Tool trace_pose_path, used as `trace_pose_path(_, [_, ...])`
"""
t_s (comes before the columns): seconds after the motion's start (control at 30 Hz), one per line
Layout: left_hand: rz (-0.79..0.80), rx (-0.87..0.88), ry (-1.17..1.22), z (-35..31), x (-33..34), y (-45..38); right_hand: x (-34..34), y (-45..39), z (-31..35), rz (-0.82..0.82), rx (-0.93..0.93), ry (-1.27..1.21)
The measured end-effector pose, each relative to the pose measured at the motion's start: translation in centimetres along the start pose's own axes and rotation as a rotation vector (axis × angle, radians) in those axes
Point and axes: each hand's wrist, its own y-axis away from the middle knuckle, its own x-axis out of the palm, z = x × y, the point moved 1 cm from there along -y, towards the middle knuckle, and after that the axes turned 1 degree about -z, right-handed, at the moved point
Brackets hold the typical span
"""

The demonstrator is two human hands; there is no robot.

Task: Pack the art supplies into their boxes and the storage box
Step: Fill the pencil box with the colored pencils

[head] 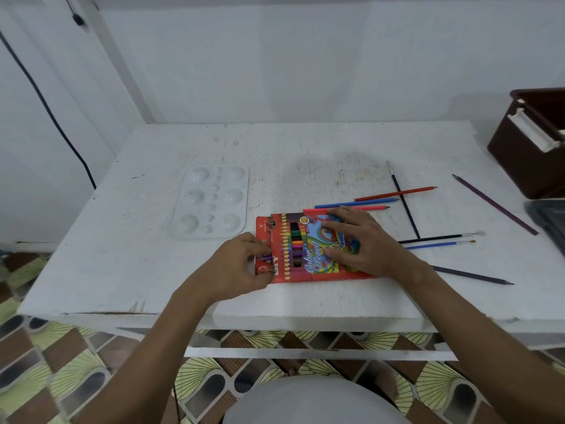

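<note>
The pencil box lies near the front edge of the table; the right hand presses flat on it with straight fingers, and the left hand pinches a purple pencil at its open end. The box looks partly filled. To its right, several pencils and brushes lie loose, the palette lies to its left, and the brown storage box stands far right.

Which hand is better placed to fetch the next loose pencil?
Probably the right hand: it rests open on the colour pencil box, beside the blue pencil. The left hand pinches a purple pencil.
</note>
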Motion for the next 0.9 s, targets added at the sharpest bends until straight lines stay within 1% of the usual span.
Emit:
trace_pose_path(0.17, [-0.095,-0.042,0.061,0.2,0.8,-0.1,0.0,0.0,0.0,-0.006,-0.009,0.006])
trace_pose_path(0.33, [-0.196,-0.041,0.074,0.5,1.9,0.0,0.0,0.0,-0.1,-0.009,-0.01,-0.002])
trace_pose_path(0.57, [-0.258,-0.032,0.05,0.0,2.0,0.1,-0.1,0.0,0.1,-0.026,-0.009,-0.032])
trace_pose_path(0.9, [-0.365,-0.075,0.136,-0.8,2.6,-0.1,-0.1,0.1,0.1,-0.036,-0.016,-0.026])
